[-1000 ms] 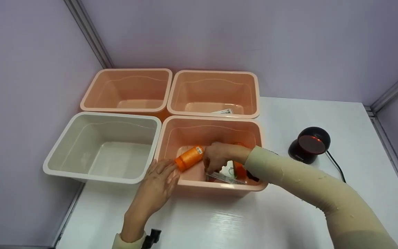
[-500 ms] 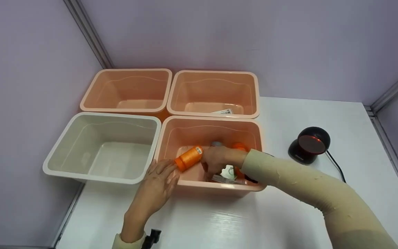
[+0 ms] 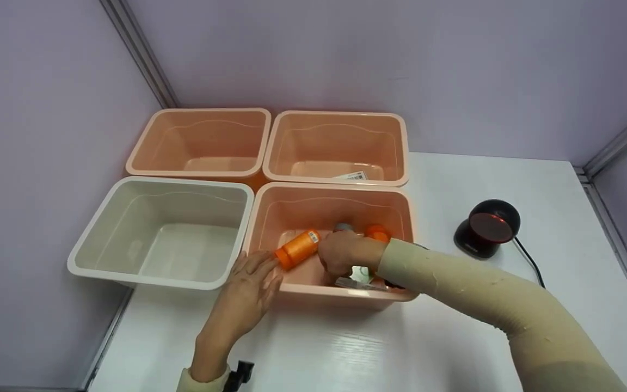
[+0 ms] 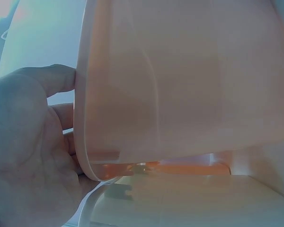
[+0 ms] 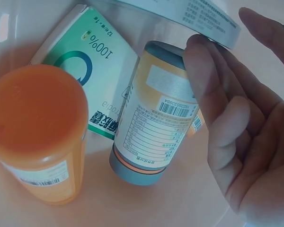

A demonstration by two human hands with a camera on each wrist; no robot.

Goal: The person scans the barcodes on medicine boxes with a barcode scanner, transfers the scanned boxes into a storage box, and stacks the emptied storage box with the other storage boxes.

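Note:
My right hand (image 3: 340,253) is down in the front pink bin (image 3: 330,189). In the right wrist view its loosely bent fingers (image 5: 202,66) touch a white printed box (image 5: 189,16), the thumb apart from them. Just beside the fingertips lies a supplement bottle (image 5: 156,109) with grey ends. A green-and-white medicine box (image 5: 104,56) and an orange-capped bottle (image 5: 42,113) are farther left. My left hand (image 3: 248,288) rests on the bin's front left corner, fingers fairly straight, their tips partly behind the rim (image 4: 80,109) in the left wrist view. An orange bottle (image 3: 298,249) lies near them.
A pale grey bin (image 3: 161,286) stands left of the front pink bin. Two more pink bins (image 3: 199,111) are behind, the right one with a white label or paper (image 3: 354,175) inside. A black scanner (image 3: 487,228) with a cable stands on the white table (image 3: 455,337).
In the pink bin my right hand has dipped slightly and the clear-edged box under it has dropped flatter. More of the grey end and orange cap shows. My left hand stays put.

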